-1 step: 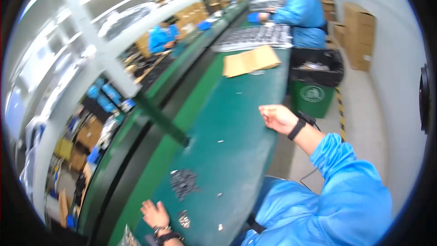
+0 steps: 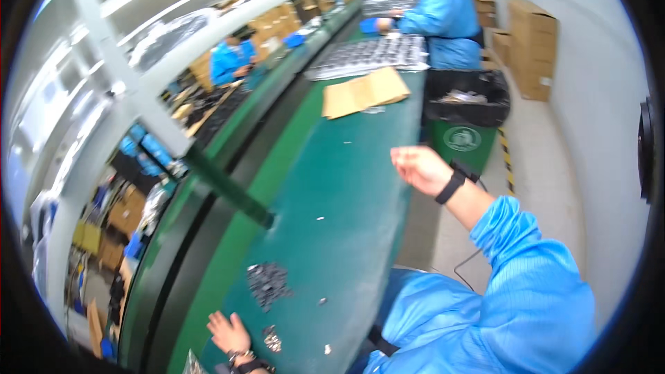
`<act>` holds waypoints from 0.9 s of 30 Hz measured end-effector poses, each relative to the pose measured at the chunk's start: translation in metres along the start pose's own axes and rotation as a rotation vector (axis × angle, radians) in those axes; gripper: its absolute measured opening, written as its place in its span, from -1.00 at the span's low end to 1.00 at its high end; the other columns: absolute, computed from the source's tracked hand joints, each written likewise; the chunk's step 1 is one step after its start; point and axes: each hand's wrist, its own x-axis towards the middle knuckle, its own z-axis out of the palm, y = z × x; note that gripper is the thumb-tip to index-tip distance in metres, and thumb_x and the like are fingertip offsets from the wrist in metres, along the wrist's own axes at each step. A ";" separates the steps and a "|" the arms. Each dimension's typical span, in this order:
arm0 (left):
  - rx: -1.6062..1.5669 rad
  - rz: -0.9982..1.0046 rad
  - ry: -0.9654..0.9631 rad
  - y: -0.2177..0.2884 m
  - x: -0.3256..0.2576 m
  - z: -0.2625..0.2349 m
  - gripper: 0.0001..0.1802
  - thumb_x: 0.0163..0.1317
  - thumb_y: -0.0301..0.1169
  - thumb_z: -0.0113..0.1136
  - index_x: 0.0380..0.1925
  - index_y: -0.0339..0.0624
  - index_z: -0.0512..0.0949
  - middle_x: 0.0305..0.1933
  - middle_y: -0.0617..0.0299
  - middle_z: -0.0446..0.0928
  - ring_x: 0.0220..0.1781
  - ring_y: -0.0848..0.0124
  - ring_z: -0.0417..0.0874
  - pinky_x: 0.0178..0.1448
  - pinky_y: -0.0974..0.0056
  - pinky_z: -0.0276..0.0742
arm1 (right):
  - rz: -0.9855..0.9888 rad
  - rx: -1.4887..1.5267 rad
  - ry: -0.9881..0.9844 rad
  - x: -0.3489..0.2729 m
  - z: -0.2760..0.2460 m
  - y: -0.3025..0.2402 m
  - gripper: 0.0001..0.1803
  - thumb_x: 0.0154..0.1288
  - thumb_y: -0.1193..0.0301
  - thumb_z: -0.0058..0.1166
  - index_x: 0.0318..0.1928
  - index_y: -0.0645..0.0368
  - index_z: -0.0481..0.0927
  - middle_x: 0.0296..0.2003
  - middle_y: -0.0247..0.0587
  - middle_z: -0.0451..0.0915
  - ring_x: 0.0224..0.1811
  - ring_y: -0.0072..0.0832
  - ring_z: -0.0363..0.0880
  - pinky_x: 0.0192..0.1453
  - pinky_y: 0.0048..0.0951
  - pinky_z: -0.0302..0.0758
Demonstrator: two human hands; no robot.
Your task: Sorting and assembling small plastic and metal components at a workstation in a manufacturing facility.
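My left hand (image 2: 230, 332) lies flat on the green table (image 2: 346, 194) at the lower left, fingers spread, with nothing in it. Just beyond it is a heap of small dark grey pieces (image 2: 268, 284). A smaller cluster of shiny metal bits (image 2: 272, 339) sits to its right. My right hand (image 2: 421, 167) is raised by the table's right edge, its fingers curled and the tips pinched together. Whatever the pinch may hold is too small to see. A few loose pale bits, one of them a small white piece (image 2: 320, 218), are scattered on the tabletop.
A brown cardboard sheet (image 2: 366, 93) and a tray of dark parts (image 2: 374, 54) lie farther along. A co-worker in blue (image 2: 447, 10) stands there. A green bin (image 2: 460, 142) with a black liner is beyond my right hand. A green post (image 2: 232, 190) rises at left.
The whole view has swung slightly, so the table and its contents sit farther left in the picture. My right hand has shifted a little forward and right relative to the table.
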 end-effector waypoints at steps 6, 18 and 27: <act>0.011 0.048 -0.131 0.016 -0.002 -0.012 -0.25 0.37 0.18 -0.37 0.37 -0.08 0.17 0.48 0.09 0.08 0.47 -0.03 0.07 0.40 -0.14 0.09 | -1.216 -0.623 0.181 -0.101 0.021 -0.196 -0.79 0.32 0.58 0.02 -0.06 0.29 0.60 -0.16 -0.15 0.65 -0.19 -0.52 0.57 0.00 -0.52 0.48; 0.055 0.090 -0.091 0.004 0.001 -0.004 -0.27 0.38 0.17 -0.35 0.37 -0.05 0.19 0.47 0.11 0.10 0.46 -0.02 0.10 0.40 -0.14 0.07 | -1.141 -1.457 1.033 -0.039 -0.291 -0.096 -0.87 0.28 0.47 -0.02 -0.35 0.23 0.58 -0.30 -0.03 0.60 -0.21 -0.12 0.57 -0.12 -0.21 0.49; -0.009 0.001 -0.104 0.008 0.017 0.019 -0.33 0.37 0.04 -0.21 0.38 -0.07 0.16 0.50 0.18 0.04 0.51 0.09 0.00 0.46 -0.14 -0.07 | -0.296 -1.585 0.516 -0.139 -0.239 0.076 -0.85 0.22 0.44 0.00 -0.31 0.22 0.61 -0.36 0.04 0.59 -0.28 0.01 0.56 -0.16 -0.12 0.49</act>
